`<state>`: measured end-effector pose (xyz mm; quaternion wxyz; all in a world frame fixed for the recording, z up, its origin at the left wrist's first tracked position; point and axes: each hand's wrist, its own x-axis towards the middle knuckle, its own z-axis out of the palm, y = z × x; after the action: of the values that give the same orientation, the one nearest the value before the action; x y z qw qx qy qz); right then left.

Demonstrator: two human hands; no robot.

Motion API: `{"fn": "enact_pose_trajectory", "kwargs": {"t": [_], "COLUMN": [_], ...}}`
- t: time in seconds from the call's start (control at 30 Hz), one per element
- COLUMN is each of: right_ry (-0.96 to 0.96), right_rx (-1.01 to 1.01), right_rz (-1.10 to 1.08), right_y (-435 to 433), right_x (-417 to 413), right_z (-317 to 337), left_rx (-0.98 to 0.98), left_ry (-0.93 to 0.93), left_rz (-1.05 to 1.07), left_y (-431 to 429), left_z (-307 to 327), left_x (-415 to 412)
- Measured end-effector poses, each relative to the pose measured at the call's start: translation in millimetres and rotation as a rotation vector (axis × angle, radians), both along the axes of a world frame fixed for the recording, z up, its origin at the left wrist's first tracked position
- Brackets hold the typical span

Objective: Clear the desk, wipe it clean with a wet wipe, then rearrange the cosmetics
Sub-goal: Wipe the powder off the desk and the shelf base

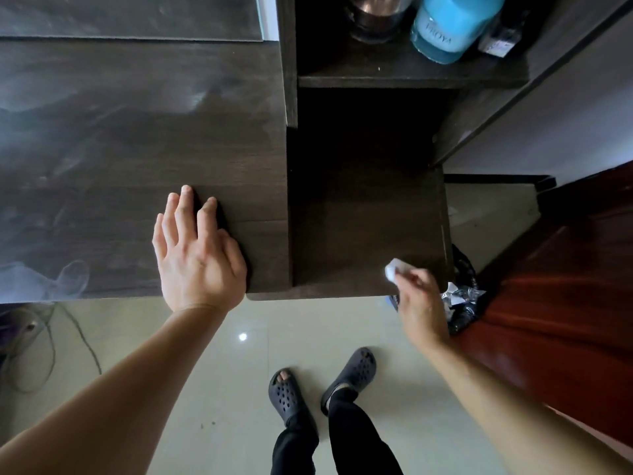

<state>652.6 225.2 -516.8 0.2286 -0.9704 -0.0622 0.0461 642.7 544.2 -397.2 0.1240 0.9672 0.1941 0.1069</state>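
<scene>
The dark wooden desk (120,149) fills the left and centre, its top streaked with damp smears. My left hand (197,255) lies flat on its front edge, fingers spread, holding nothing. My right hand (416,299) is at the front right corner of the lower shelf section (359,217), pinching a balled white wet wipe (394,270). On the upper shelf (394,75) stand a blue cosmetics bottle (445,25), a dark metallic jar (373,18) and a small dark bottle (500,39).
A bin with a black bag (462,303) holding crumpled waste stands on the floor just right of the desk corner. A reddish wooden door (565,286) is at the right. Cables (51,337) trail on the tiled floor at left. My feet in dark slippers (322,382) stand below.
</scene>
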Motion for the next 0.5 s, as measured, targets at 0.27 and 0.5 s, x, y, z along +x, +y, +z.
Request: {"fn": "enact_pose_trajectory", "kwargs": {"t": [0.27,0.5], "right_ry": [-0.032,0.071], "right_rx": [0.059,0.097], "right_rz": [-0.553,0.051], "right_y": [26,147], "right_x": [14,11], "right_z": [-2,4], "left_rx": [0.004,0.016], "left_ry": [0.014,-0.010], "left_rz": [-0.009,-0.038], "left_y": [0,2], "left_z": [-2,-6], "left_x": [-1,-3]}}
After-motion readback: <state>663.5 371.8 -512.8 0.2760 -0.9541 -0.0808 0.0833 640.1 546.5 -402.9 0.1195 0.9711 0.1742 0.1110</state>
